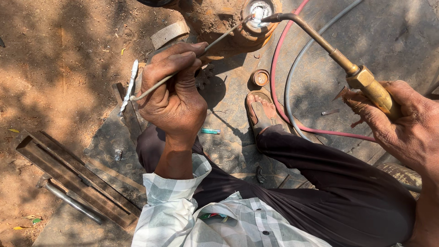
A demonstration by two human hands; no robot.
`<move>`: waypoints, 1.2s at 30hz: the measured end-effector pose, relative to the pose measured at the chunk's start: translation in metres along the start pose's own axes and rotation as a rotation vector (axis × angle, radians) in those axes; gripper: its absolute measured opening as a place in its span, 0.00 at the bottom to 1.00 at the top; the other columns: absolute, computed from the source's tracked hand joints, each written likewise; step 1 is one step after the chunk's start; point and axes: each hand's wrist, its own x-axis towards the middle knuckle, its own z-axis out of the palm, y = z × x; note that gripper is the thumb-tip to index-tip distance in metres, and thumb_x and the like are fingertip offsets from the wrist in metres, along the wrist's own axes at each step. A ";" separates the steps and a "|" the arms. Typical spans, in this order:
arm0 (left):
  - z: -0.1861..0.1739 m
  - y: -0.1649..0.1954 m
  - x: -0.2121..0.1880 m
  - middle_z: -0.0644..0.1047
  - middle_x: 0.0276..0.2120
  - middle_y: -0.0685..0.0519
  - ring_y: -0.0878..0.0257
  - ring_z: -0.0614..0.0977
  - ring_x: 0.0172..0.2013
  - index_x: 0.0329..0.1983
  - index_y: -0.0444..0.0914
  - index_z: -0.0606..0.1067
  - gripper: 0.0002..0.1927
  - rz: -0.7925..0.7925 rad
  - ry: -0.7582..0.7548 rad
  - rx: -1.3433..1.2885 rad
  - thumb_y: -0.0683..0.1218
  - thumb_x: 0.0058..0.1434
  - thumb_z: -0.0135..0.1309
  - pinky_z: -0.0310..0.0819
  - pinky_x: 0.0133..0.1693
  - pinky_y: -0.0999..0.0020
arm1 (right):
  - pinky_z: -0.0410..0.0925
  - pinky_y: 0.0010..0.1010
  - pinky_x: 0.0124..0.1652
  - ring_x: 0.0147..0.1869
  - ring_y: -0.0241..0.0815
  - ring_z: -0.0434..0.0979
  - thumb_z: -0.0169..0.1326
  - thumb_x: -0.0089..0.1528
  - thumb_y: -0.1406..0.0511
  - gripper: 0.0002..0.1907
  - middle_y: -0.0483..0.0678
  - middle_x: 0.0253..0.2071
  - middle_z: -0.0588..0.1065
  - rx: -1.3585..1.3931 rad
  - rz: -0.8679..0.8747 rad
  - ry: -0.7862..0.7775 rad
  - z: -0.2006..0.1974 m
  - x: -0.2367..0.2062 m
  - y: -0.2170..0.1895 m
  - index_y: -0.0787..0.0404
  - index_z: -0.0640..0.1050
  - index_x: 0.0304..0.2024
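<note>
- Two hands work in the head view, well apart from each other, above a flat grey metal sheet (315,77) that lies on brown dirt.
- The left hand (176,93) is closed in a fist around a thin grey metal filler rod (215,39); the rod runs up and to the right from the fist, and its far tip meets the bright spot on the rusty round metal part (228,23) at the top of the picture.
- The short near end of the rod sticks out of the fist to the left, just beside a narrow silvery metal strip (129,87) that lies on the ground.
- The right hand (404,123) is clamped on the brass handle of a brass gas torch (366,80); the torch's long bent neck reaches up and to the left, and its nozzle sits right at the same bright spot as the rod tip.
- A red hose (274,73) and a grey hose (297,64) curve side by side across the sheet, between the rusty part and the right hand.
- A small round copper-coloured cap (261,77) rests on the sheet just below the rusty part.
- The person's foot in a sandal (260,112) rests on the sheet near the cap, touching the red hose.
- A small turquoise tube (211,131) lies on the sheet below the left hand.
- A long dark rusty steel channel (68,176) lies at the lower left, with a grey steel rod (73,201) just beside it.
</note>
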 end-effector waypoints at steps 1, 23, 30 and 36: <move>0.000 0.000 0.000 0.81 0.45 0.43 0.58 0.86 0.48 0.49 0.33 0.73 0.04 -0.002 -0.002 0.009 0.33 0.76 0.55 0.88 0.50 0.69 | 0.78 0.33 0.37 0.41 0.41 0.84 0.57 0.68 0.63 0.18 0.55 0.40 0.82 -0.004 -0.004 0.000 0.000 0.000 0.001 0.66 0.78 0.57; -0.002 0.006 -0.002 0.81 0.45 0.42 0.57 0.86 0.49 0.49 0.32 0.73 0.03 -0.026 -0.040 -0.004 0.34 0.77 0.55 0.86 0.52 0.70 | 0.77 0.29 0.38 0.44 0.41 0.84 0.55 0.66 0.69 0.19 0.55 0.49 0.82 0.162 -0.051 -0.033 -0.002 0.001 -0.001 0.70 0.74 0.60; -0.001 0.007 -0.003 0.81 0.45 0.41 0.57 0.86 0.49 0.50 0.32 0.73 0.02 -0.023 -0.016 -0.055 0.35 0.77 0.55 0.87 0.52 0.70 | 0.78 0.29 0.42 0.48 0.41 0.84 0.56 0.66 0.69 0.19 0.56 0.50 0.81 0.122 -0.118 -0.018 -0.006 0.001 -0.007 0.69 0.75 0.60; -0.002 0.009 -0.001 0.81 0.45 0.42 0.57 0.86 0.49 0.49 0.31 0.73 0.02 -0.039 -0.046 0.004 0.34 0.78 0.54 0.86 0.52 0.70 | 0.78 0.31 0.36 0.42 0.44 0.85 0.56 0.66 0.70 0.19 0.57 0.46 0.82 0.093 -0.030 -0.039 -0.006 0.002 -0.006 0.71 0.75 0.59</move>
